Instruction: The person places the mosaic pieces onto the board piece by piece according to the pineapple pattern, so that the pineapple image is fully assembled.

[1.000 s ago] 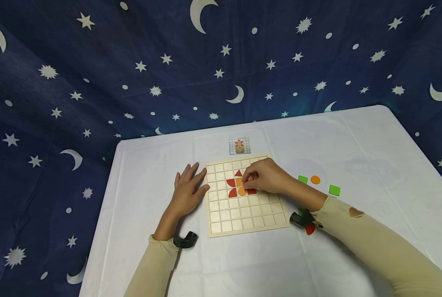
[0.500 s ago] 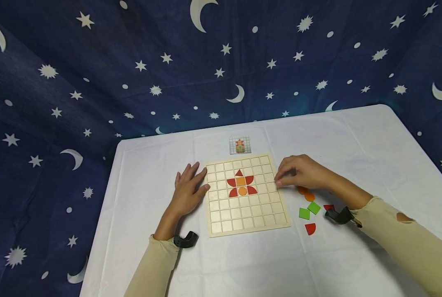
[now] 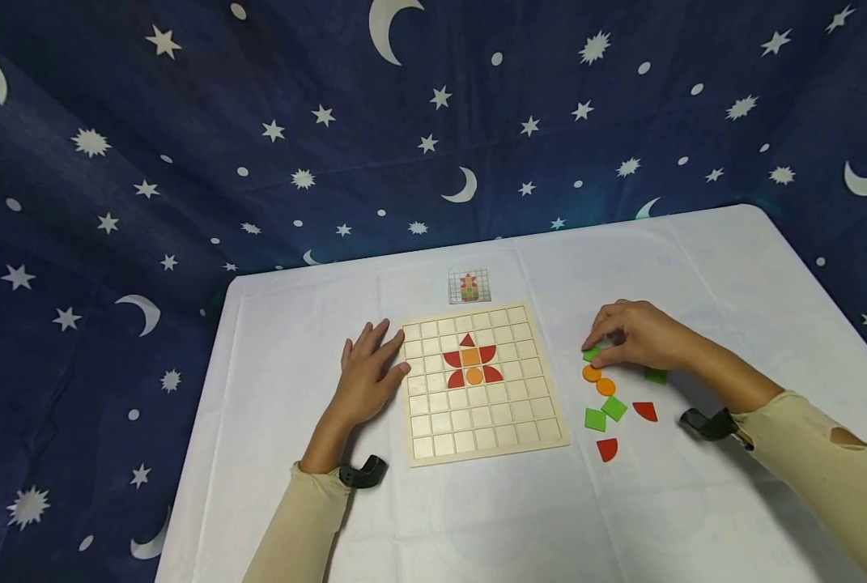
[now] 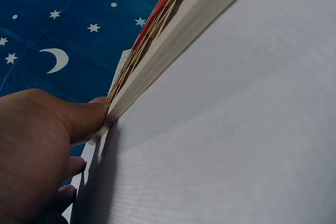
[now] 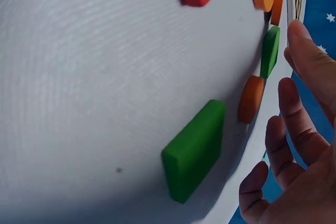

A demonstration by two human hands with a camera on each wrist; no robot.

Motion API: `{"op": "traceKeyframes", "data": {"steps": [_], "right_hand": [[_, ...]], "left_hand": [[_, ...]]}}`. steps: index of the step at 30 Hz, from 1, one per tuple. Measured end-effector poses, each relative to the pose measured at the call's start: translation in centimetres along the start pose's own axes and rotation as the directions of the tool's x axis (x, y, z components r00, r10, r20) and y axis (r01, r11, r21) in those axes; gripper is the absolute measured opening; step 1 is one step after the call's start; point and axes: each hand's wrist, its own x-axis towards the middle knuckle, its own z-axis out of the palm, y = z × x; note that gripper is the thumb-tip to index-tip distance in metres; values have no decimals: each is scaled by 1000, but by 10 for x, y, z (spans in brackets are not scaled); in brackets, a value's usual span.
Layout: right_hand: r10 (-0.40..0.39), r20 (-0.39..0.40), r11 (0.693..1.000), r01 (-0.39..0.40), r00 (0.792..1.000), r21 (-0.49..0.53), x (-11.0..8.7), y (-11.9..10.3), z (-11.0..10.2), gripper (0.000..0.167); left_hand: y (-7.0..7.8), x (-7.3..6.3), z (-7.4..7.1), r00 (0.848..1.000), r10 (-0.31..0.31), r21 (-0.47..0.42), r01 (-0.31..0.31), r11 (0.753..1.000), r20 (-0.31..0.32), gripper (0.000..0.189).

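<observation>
A square wooden grid board (image 3: pixel 484 421) lies on the table with red, orange pieces set in its upper middle: a red triangle (image 3: pixel 466 340), red quarter circles (image 3: pixel 453 359), an orange square (image 3: pixel 470 357) and an orange disc (image 3: pixel 473 376). My left hand (image 3: pixel 366 378) rests at the board's left edge, fingers spread and thumb touching the rim. My right hand (image 3: pixel 640 334) hovers over the loose pieces, thumb and fingertips parted around a green square (image 3: pixel 591 354) nearest them. In the right wrist view the fingers stand apart from the pieces and nothing is held.
Right of the board lie loose orange discs (image 3: pixel 605 387), green squares (image 3: pixel 596 419) and red quarter circles (image 3: pixel 607 449). A small printed pattern card (image 3: pixel 469 286) lies behind the board. White cloth covers the table (image 3: pixel 491 518); a starry curtain (image 3: pixel 331 202) hangs behind.
My right hand has left the board's middle and moved right to the loose pieces, uncovering the red quarter circle at the pattern's upper right. The left hand stays in place.
</observation>
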Motion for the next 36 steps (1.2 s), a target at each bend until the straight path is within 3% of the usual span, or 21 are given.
{"op": "traceKeyframes", "data": {"steps": [8, 19, 23, 28, 36], "right_hand": [[42, 9, 999, -41, 999, -26, 0, 4, 3, 31], [84, -40, 996, -84, 996, 9, 6, -6, 7, 22], [71, -73, 994, -64, 995, 89, 11, -15, 12, 18], [102, -67, 966, -83, 993, 244, 17, -37, 20, 19], [112, -10, 918, -100, 994, 384, 29, -71, 39, 21]], "left_hand": [[0, 0, -1, 1000, -8, -5, 8, 1000, 11, 58], [1, -1, -1, 1000, -14, 3, 14, 1000, 16, 58], [1, -1, -1, 1000, -11, 6, 11, 1000, 12, 58], [2, -2, -1, 1000, -6, -3, 6, 1000, 5, 59], [3, -2, -2, 1000, -6, -8, 6, 1000, 6, 58]]}}
